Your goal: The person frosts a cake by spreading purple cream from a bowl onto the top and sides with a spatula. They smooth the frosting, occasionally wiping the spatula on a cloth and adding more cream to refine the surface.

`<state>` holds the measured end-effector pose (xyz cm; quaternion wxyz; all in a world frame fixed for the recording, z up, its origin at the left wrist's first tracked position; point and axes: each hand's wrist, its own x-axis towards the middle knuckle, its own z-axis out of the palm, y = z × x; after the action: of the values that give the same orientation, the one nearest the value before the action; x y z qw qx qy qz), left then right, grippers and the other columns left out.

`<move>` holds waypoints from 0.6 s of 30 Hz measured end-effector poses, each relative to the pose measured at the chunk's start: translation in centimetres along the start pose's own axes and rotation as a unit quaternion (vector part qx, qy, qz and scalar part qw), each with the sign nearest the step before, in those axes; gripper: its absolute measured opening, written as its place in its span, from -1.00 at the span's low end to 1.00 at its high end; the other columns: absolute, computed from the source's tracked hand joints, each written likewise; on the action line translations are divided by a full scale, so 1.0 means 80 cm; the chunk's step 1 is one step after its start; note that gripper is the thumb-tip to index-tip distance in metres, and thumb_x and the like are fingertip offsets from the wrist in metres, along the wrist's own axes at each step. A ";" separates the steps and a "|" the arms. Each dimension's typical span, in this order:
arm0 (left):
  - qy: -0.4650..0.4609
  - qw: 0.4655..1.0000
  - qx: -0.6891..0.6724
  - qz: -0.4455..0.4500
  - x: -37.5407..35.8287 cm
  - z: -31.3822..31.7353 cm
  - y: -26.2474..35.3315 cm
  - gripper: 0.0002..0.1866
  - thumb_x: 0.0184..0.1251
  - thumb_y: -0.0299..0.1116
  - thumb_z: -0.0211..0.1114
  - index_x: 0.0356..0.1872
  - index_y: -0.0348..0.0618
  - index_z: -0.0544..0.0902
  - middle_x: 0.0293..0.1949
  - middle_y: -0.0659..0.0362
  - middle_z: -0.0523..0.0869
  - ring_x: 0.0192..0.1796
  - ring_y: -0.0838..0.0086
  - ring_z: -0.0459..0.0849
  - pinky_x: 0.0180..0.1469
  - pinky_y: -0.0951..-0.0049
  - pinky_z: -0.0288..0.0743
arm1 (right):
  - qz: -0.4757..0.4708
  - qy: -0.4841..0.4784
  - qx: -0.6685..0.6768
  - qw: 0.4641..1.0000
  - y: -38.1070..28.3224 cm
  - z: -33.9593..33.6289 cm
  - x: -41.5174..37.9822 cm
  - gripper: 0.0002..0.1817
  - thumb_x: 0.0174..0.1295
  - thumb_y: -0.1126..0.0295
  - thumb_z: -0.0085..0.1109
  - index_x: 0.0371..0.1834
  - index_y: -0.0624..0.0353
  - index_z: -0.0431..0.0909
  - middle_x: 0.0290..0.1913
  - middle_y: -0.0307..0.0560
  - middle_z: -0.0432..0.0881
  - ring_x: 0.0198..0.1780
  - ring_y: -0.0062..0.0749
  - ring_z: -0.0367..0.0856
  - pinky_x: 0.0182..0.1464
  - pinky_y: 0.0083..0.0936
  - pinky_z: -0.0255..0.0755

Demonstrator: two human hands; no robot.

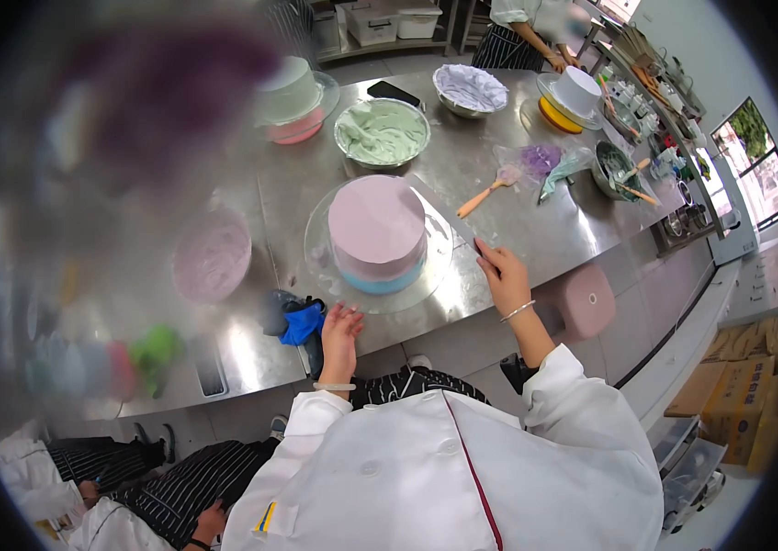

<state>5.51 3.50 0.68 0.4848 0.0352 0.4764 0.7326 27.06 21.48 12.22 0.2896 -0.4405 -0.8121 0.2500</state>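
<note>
The right hand [504,277] grips the spatula's handle [478,245], seemingly leaving the blade [449,216] free near the cake [377,220]; the left hand [341,338] curls loosely, empty.

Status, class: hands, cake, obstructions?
Right hand holding spatula beside pink cake. Left hand seemingly empty. Cake on clear turntable. Blue item beside left hand, clear of cake.

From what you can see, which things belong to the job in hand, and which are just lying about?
Likely in the job:
- pink cake
- clear turntable under it
- metal spatula in the right hand
- perhaps the bowl of pink cream, matching in colour

Apparently lying about:
- wooden-handled spatula
- bowl of green cream
- black phone
</note>
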 end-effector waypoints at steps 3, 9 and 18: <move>0.004 1.000 0.003 -0.004 0.002 0.001 0.001 -0.57 0.12 -0.45 0.07 0.06 -0.19 0.26 -0.09 0.08 0.50 -0.10 0.40 0.49 -0.11 0.45 0.33 | -0.014 -0.014 -0.037 0.999 -0.009 -0.001 0.013 -0.69 0.09 0.39 0.07 -0.05 -0.01 0.49 -0.48 -0.06 0.40 -0.46 -0.25 0.40 -0.38 -0.42 0.28; 0.001 1.000 0.026 -0.017 0.001 0.004 0.004 -0.53 0.11 -0.45 0.07 0.09 -0.13 0.22 -0.17 0.10 0.54 -0.09 0.40 0.49 -0.10 0.44 0.30 | -0.043 -0.030 -0.071 0.996 -0.005 0.010 0.018 -0.68 0.09 0.37 0.06 -0.04 -0.09 0.49 -0.47 -0.08 0.41 -0.45 -0.25 0.43 -0.38 -0.41 0.31; -0.023 0.998 -0.053 0.033 0.013 0.008 0.008 -0.46 0.08 -0.54 0.04 0.13 -0.26 0.11 0.06 0.02 0.33 0.05 0.25 0.39 0.06 0.33 0.27 | -0.033 -0.039 -0.093 0.994 -0.012 0.014 0.014 -0.68 0.08 0.37 0.07 -0.05 -0.13 0.49 -0.48 -0.11 0.40 -0.46 -0.27 0.43 -0.40 -0.41 0.32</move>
<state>4.84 4.66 1.05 0.4724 0.0416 0.4241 0.7716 25.20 21.81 12.33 0.2239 -0.4286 -0.8564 0.1810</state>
